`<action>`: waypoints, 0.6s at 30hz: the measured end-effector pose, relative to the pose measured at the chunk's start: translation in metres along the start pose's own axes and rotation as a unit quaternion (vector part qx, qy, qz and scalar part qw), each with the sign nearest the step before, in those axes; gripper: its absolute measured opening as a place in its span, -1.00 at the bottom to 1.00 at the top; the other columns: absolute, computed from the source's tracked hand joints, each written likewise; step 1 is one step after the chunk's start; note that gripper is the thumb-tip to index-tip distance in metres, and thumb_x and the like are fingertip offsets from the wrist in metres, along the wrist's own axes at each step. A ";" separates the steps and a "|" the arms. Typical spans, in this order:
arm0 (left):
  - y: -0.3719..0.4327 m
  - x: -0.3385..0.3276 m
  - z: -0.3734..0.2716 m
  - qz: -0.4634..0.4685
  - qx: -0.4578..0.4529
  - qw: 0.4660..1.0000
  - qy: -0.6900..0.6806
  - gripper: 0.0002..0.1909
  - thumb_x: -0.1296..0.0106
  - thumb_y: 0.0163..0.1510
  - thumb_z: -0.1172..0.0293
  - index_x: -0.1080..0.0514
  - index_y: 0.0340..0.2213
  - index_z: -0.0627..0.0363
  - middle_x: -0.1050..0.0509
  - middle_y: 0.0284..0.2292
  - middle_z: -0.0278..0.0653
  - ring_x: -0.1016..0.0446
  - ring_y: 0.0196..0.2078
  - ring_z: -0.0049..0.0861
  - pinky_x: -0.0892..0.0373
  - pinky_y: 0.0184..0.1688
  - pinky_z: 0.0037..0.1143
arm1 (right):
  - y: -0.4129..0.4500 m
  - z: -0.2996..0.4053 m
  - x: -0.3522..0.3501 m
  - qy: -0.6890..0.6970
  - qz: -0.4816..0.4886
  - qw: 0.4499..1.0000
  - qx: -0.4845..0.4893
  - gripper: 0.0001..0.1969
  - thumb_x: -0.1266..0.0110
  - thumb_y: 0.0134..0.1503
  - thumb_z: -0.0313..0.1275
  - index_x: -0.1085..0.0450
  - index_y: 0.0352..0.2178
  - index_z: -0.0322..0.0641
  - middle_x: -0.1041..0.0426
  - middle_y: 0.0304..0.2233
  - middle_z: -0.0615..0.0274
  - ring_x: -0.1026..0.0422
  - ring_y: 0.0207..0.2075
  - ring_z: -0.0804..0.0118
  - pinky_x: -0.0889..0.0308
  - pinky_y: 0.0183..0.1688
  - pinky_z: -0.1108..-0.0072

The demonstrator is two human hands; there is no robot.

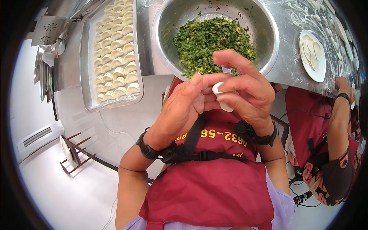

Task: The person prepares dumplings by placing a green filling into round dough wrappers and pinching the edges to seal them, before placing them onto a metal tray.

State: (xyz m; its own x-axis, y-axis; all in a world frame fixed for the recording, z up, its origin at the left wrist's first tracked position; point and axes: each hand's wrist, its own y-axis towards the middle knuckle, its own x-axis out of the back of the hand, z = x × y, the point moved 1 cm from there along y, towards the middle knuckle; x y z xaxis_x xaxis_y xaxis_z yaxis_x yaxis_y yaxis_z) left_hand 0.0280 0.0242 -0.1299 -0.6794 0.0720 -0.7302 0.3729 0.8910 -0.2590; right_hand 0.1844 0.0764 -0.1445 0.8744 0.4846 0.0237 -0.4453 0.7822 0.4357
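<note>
My right hand (247,89) pinches a white dough wrapper (225,99) between thumb and fingers; a small part of a flat utensil (226,70) shows beneath its raised finger. My left hand (189,93) meets it from the left, fingertips close to the dough; whether they grip it is hidden. Both hands are over the near rim of a large steel bowl (273,34) with chopped green and yellow filling (212,43). Left of the bowl, a metal tray (140,83) holds rows of folded dumplings (116,53). A white plate (320,73) of round wrappers (312,53) lies right of the bowl.
Flour and small dough pieces (329,31) are scattered over the steel table (287,63) at the right. A co-worker in a red apron (302,123) stands at the right, with an arm reaching to the table edge. A wooden stool (76,155) is at the lower left.
</note>
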 end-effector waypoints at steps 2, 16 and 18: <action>0.000 -0.002 0.000 -0.013 0.000 1.000 -0.006 -0.40 0.48 0.26 0.07 -0.16 0.02 0.43 -0.32 -0.07 -0.05 -0.34 -0.02 -0.38 -0.26 0.02 -0.43 | 0.005 0.005 -0.005 0.021 -0.001 1.000 0.000 -0.87 -0.17 -0.09 -0.56 -0.43 -0.44 -0.34 -0.29 -0.03 -0.17 -0.31 0.02 0.07 -0.21 0.03 0.35; -0.002 -0.002 0.002 -0.005 -0.008 1.000 0.022 -0.41 0.42 0.24 0.08 -0.15 0.03 0.45 -0.29 -0.04 -0.01 -0.32 0.00 -0.34 -0.28 0.03 -0.38 | 0.004 0.007 -0.004 0.106 -0.008 0.994 -0.021 -0.80 -0.17 -0.18 -0.68 -0.45 -0.42 -0.32 -0.45 -0.20 0.01 -0.41 -0.12 0.20 -0.29 -0.09 0.49; -0.002 -0.003 0.001 -0.017 -0.009 1.000 0.011 -0.41 0.43 0.24 0.09 -0.15 0.02 0.46 -0.29 -0.04 -0.01 -0.33 0.00 -0.34 -0.28 0.03 -0.38 | 0.006 0.008 -0.005 0.083 -0.013 0.996 -0.030 -0.85 -0.18 -0.13 -0.60 -0.47 -0.43 -0.31 -0.37 -0.11 -0.09 -0.37 -0.07 0.12 -0.25 -0.02 0.41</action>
State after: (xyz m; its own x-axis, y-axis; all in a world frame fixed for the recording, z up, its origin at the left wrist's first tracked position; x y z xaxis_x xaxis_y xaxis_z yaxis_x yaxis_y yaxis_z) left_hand 0.0299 0.0217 -0.1281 -0.7055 0.0518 -0.7068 0.3381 0.9011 -0.2715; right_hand 0.1792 0.0755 -0.1348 0.8445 0.5175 -0.1379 -0.4377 0.8153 0.3790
